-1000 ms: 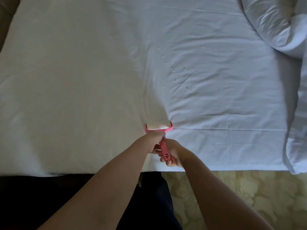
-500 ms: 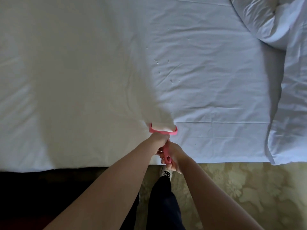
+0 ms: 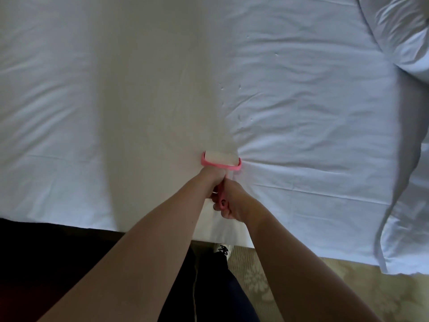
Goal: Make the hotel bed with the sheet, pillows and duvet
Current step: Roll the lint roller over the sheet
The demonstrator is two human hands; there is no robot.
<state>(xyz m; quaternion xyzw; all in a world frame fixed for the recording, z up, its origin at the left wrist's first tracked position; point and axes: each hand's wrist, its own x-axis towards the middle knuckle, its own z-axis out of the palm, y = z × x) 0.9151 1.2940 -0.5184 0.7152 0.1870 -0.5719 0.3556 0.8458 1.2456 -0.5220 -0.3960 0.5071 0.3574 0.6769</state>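
Note:
A white sheet (image 3: pixel 301 117) covers the bed, with creases and a few small specks near its middle. A pink lint roller (image 3: pixel 221 161) with a white roll lies pressed on the sheet near the bed's front edge. My left hand (image 3: pixel 212 180) grips the upper part of its pink handle just behind the roll. My right hand (image 3: pixel 234 203) grips the handle's lower end. A bunched white duvet (image 3: pixel 399 38) lies at the top right, and white bedding (image 3: pixel 413 217) hangs over the bed's right side.
The bed's front edge (image 3: pixel 162 231) runs across the lower part of the view. Below it is a dark area at the left and patterned beige carpet (image 3: pixel 348 293) at the right. My dark trouser leg and a white shoe (image 3: pixel 222 249) stand by the edge.
The roller and both hands have shifted to the right along the sheet, close to the front edge. The view has moved right and closer, so the duvet sits nearer the frame's corner.

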